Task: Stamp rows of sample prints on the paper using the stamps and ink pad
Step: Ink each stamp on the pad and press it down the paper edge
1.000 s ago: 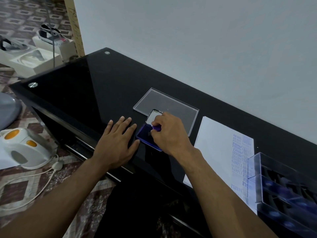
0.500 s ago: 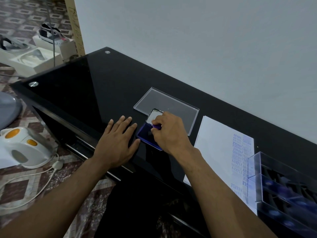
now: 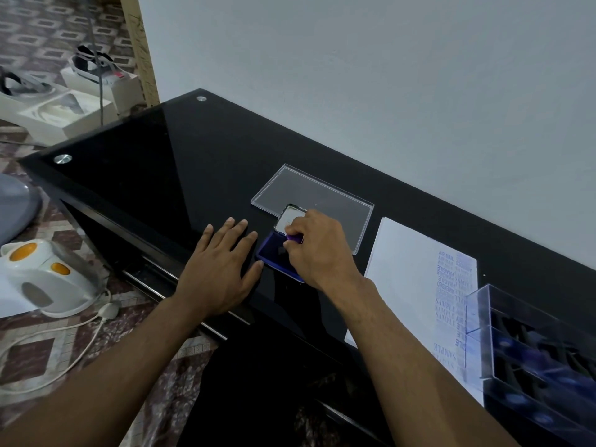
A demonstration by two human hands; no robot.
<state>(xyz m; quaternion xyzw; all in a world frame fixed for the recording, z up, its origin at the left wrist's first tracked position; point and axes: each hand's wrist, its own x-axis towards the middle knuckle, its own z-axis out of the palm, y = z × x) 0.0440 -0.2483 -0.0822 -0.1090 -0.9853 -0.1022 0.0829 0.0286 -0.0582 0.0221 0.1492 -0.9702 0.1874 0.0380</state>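
Purple plastic shows between the fingers of the right hand (image 3: 317, 250): a stamp (image 3: 294, 238), pinched and held down on the ink pad (image 3: 278, 257). Over the last second almost nothing has moved. The hand sat on the pad then and sits there now, shifted only slightly, so I judge the inking step is being worked, pressed or rocked, not finished. No fresh print has been made in that time. The left hand (image 3: 222, 266) lies flat on the counter (image 3: 167, 175), fingers spread and straight, its thumb side touching the pad's near-left edge as if to steady it; it has not moved either.

Counted: two hands, one stamp in use, one pad with its pale lid (image 3: 290, 217) hinged open behind it, and one sheet of paper (image 3: 406, 266) to the right of the pad. The sheet carries blue prints in short rows down its right part, too blurred to count; its left part is blank. One clear flat tray (image 3: 309, 191) lies beyond the pad. One clear box (image 3: 483, 314) at the right overlaps the paper's corner and holds more stamps, their number unclear.
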